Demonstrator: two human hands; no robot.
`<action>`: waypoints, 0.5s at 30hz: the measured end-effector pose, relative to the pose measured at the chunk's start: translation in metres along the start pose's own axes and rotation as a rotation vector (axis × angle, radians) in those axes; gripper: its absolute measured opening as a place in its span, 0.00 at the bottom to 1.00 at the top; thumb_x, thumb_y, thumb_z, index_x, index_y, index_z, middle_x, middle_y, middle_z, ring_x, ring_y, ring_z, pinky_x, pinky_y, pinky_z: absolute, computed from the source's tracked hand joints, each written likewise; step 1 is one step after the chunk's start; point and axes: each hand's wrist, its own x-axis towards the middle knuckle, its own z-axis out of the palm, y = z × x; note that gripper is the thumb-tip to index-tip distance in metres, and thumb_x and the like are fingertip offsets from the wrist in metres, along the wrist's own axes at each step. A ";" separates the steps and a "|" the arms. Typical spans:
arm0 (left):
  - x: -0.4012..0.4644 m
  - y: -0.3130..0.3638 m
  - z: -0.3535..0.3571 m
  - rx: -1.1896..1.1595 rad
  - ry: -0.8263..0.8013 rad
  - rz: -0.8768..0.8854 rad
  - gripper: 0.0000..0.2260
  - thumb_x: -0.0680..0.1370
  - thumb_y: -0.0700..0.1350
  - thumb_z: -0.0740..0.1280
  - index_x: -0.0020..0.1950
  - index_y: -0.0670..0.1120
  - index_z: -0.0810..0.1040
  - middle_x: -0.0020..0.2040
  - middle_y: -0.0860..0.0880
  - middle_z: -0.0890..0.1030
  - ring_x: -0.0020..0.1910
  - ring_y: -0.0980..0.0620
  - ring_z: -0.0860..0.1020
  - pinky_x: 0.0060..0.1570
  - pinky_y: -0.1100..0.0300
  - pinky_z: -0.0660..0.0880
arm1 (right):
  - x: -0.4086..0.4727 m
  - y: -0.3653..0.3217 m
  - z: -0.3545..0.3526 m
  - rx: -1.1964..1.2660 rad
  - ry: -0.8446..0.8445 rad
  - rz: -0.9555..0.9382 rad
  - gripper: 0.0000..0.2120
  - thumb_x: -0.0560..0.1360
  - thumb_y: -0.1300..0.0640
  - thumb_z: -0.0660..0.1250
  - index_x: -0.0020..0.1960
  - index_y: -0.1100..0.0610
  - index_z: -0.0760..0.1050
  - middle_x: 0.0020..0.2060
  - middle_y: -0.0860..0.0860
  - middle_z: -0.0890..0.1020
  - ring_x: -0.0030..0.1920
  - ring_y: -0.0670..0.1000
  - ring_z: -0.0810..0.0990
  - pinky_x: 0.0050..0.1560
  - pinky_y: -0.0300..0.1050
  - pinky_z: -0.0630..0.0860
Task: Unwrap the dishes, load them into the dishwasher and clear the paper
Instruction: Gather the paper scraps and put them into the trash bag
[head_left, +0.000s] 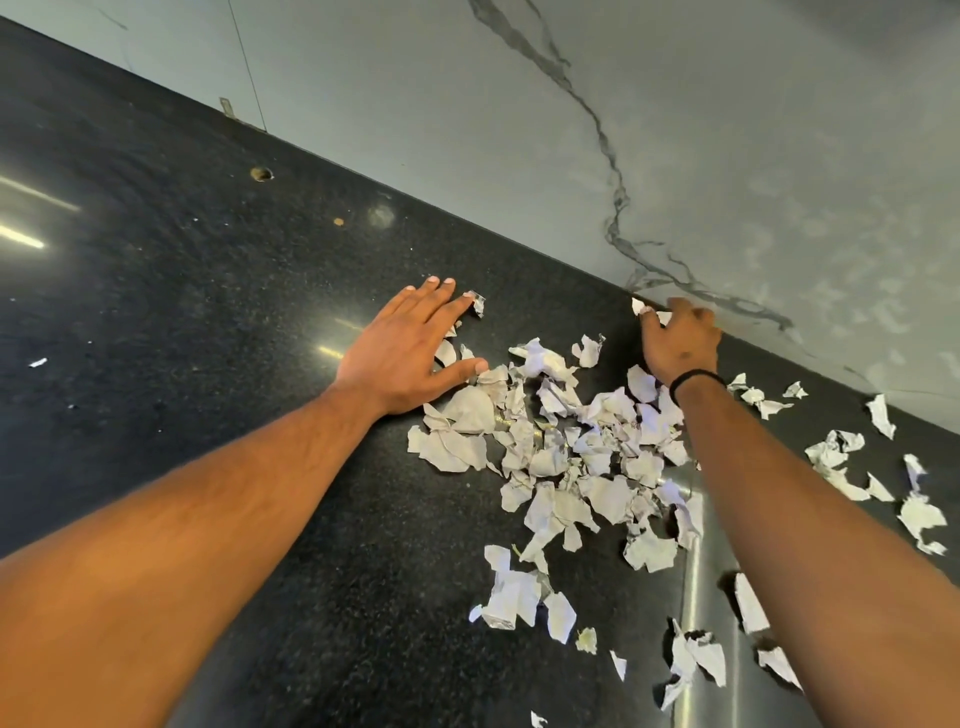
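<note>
Several torn, crumpled scraps of white paper (566, 457) lie scattered over a black speckled countertop (208, 312). My left hand (410, 345) lies flat on the counter at the left edge of the heap, fingers straight, with a small scrap (477, 302) at its fingertips. My right hand (680, 338) reaches to the back of the counter by the wall, fingers curled around a white scrap (641, 307). A black band circles my right wrist. No dishes or dishwasher are in view.
A pale marble-veined wall (675, 156) runs along the back of the counter. More paper scraps (841, 457) lie to the right of my right arm and near the counter's front. A small hole (261, 174) sits in the countertop at the far left.
</note>
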 end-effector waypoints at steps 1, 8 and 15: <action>0.000 0.000 0.000 0.000 -0.001 -0.003 0.41 0.78 0.75 0.45 0.82 0.49 0.54 0.82 0.47 0.55 0.81 0.49 0.51 0.80 0.49 0.50 | 0.000 -0.001 0.003 -0.042 -0.030 -0.015 0.24 0.83 0.47 0.57 0.73 0.60 0.68 0.70 0.65 0.67 0.70 0.68 0.64 0.70 0.60 0.64; -0.001 0.000 -0.001 0.011 0.005 -0.015 0.41 0.78 0.75 0.46 0.82 0.50 0.54 0.82 0.47 0.55 0.82 0.49 0.51 0.80 0.50 0.49 | -0.043 -0.009 0.021 -0.115 -0.023 -0.327 0.18 0.82 0.60 0.57 0.69 0.63 0.74 0.65 0.62 0.72 0.65 0.66 0.68 0.67 0.57 0.69; -0.002 0.002 -0.002 0.012 0.008 -0.019 0.40 0.78 0.74 0.46 0.82 0.49 0.54 0.82 0.46 0.55 0.82 0.49 0.51 0.80 0.49 0.50 | -0.007 -0.025 0.002 0.000 -0.044 -0.246 0.20 0.83 0.53 0.58 0.71 0.61 0.71 0.70 0.62 0.69 0.70 0.65 0.65 0.70 0.56 0.65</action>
